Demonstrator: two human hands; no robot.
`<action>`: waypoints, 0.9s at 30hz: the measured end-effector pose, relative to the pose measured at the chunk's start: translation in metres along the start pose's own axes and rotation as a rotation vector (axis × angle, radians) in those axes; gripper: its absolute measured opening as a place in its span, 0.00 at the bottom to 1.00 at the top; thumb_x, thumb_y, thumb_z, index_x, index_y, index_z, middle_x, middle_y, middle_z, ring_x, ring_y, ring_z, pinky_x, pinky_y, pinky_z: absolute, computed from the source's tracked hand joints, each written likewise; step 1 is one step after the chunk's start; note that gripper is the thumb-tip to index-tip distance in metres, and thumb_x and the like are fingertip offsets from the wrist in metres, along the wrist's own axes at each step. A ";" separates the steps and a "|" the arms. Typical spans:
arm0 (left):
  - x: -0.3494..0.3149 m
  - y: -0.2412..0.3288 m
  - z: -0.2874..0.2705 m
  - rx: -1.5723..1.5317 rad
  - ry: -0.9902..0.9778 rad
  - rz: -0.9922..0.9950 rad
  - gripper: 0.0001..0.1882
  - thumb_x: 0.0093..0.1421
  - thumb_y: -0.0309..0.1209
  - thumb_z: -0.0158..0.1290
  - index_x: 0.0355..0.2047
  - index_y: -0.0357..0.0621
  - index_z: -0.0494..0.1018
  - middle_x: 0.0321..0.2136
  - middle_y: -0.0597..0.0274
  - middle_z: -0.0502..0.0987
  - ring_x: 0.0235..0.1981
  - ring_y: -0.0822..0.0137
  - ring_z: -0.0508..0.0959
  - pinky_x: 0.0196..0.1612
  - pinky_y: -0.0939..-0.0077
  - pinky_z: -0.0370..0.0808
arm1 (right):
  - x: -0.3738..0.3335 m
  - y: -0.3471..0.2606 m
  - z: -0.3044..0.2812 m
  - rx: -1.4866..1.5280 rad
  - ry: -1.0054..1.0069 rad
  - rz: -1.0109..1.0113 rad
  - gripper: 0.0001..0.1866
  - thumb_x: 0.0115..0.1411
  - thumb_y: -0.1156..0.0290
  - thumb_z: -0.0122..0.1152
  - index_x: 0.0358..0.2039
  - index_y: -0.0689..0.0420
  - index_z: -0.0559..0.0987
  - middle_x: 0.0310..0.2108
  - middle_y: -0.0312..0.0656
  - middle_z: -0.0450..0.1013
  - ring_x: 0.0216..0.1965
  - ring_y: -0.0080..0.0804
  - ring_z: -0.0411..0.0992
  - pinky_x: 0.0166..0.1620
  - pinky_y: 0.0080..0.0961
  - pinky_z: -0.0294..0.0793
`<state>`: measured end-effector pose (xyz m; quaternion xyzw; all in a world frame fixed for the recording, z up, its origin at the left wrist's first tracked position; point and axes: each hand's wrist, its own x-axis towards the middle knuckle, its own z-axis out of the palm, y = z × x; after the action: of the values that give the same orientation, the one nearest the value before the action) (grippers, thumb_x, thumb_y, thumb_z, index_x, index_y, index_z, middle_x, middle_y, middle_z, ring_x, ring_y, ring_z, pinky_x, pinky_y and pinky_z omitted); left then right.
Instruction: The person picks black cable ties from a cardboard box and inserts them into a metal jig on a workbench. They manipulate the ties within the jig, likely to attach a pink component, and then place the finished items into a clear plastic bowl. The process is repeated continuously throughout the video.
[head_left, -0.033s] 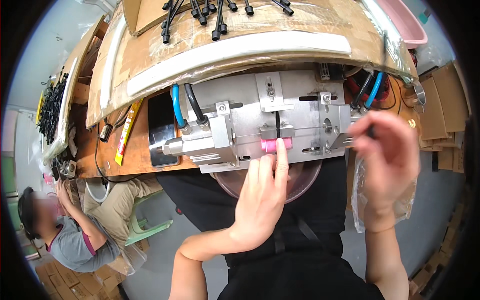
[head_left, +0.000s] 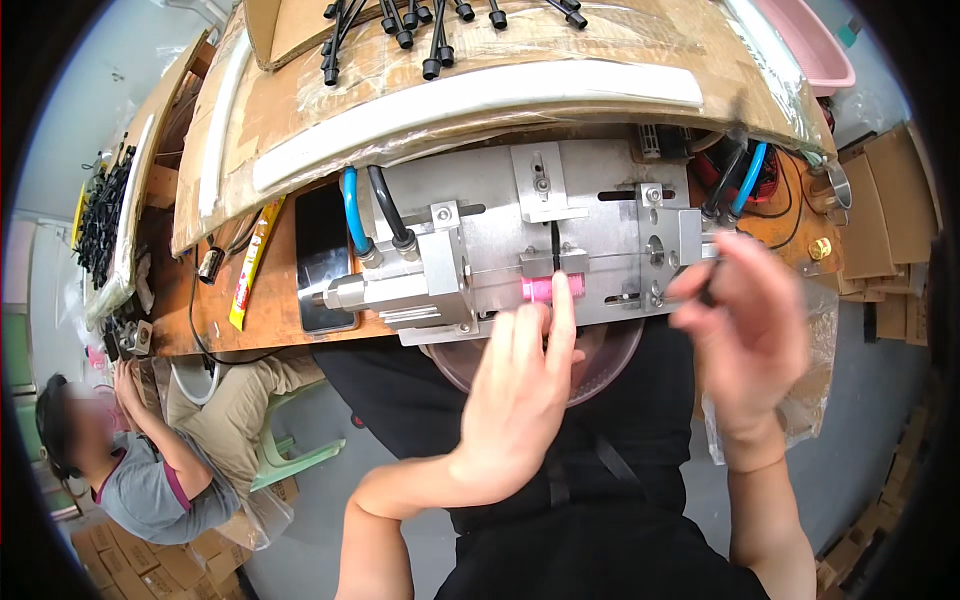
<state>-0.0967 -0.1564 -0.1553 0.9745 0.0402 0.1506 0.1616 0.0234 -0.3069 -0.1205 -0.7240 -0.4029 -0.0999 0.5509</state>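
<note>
One forefinger of the left hand (head_left: 515, 410), thumb apart, touched the pink block (head_left: 538, 290), the black rod (head_left: 556, 241) running straight beyond; the right hand (head_left: 748, 340) was farther off, grip uncertain.

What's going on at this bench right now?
A person is working at a metal fixture with bare hands. The left hand reaches in, its index finger over the pink piece, near the lower end of a thin black rod. The right hand, blurred, is raised by the fixture's right end; a dark piece seems pinched between its fingers. Off left, a co-worker sits.
</note>
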 end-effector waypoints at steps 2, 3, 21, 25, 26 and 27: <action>0.032 -0.010 -0.029 -0.047 0.086 0.063 0.33 0.55 0.25 0.57 0.62 0.37 0.64 0.36 0.55 0.68 0.36 0.61 0.70 0.41 0.71 0.71 | -0.028 0.002 0.010 -0.109 -0.104 -0.012 0.31 0.47 0.85 0.70 0.55 0.70 0.72 0.34 0.46 0.77 0.27 0.27 0.74 0.33 0.24 0.75; 0.051 -0.016 -0.047 -0.019 0.225 0.072 0.29 0.54 0.23 0.58 0.59 0.40 0.68 0.36 0.56 0.70 0.36 0.59 0.71 0.42 0.69 0.72 | -0.038 0.003 0.015 -0.140 -0.164 -0.030 0.34 0.46 0.85 0.70 0.56 0.71 0.71 0.35 0.47 0.76 0.26 0.28 0.73 0.32 0.25 0.75; 0.038 -0.026 -0.042 -0.024 0.449 0.027 0.32 0.47 0.18 0.62 0.56 0.35 0.71 0.33 0.61 0.74 0.30 0.67 0.70 0.34 0.76 0.69 | 0.066 0.010 0.028 -0.455 -0.020 -0.323 0.21 0.51 0.65 0.70 0.44 0.59 0.78 0.31 0.41 0.76 0.29 0.37 0.74 0.32 0.32 0.74; -0.002 0.006 -0.002 0.012 0.215 0.050 0.31 0.51 0.23 0.59 0.57 0.32 0.69 0.35 0.59 0.71 0.31 0.65 0.70 0.36 0.74 0.69 | 0.167 0.032 0.023 -0.911 -0.227 -0.109 0.13 0.60 0.65 0.60 0.40 0.62 0.76 0.29 0.43 0.74 0.28 0.27 0.71 0.32 0.25 0.69; -0.006 0.009 0.006 0.016 0.163 0.031 0.30 0.52 0.23 0.58 0.57 0.31 0.69 0.35 0.59 0.70 0.32 0.65 0.70 0.36 0.74 0.69 | 0.177 0.021 0.026 -0.877 -0.302 -0.052 0.11 0.61 0.69 0.54 0.40 0.62 0.76 0.32 0.45 0.75 0.32 0.26 0.73 0.35 0.26 0.73; -0.008 0.009 0.013 0.070 0.128 0.037 0.30 0.53 0.22 0.55 0.58 0.30 0.67 0.35 0.59 0.69 0.31 0.65 0.69 0.36 0.75 0.69 | 0.185 0.025 0.029 -0.817 -0.312 -0.113 0.11 0.61 0.69 0.53 0.40 0.62 0.76 0.32 0.45 0.75 0.33 0.28 0.74 0.36 0.27 0.73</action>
<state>-0.1002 -0.1698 -0.1665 0.9685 0.0378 0.2139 0.1218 0.1530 -0.1954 -0.0409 -0.8657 -0.4475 -0.1704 0.1460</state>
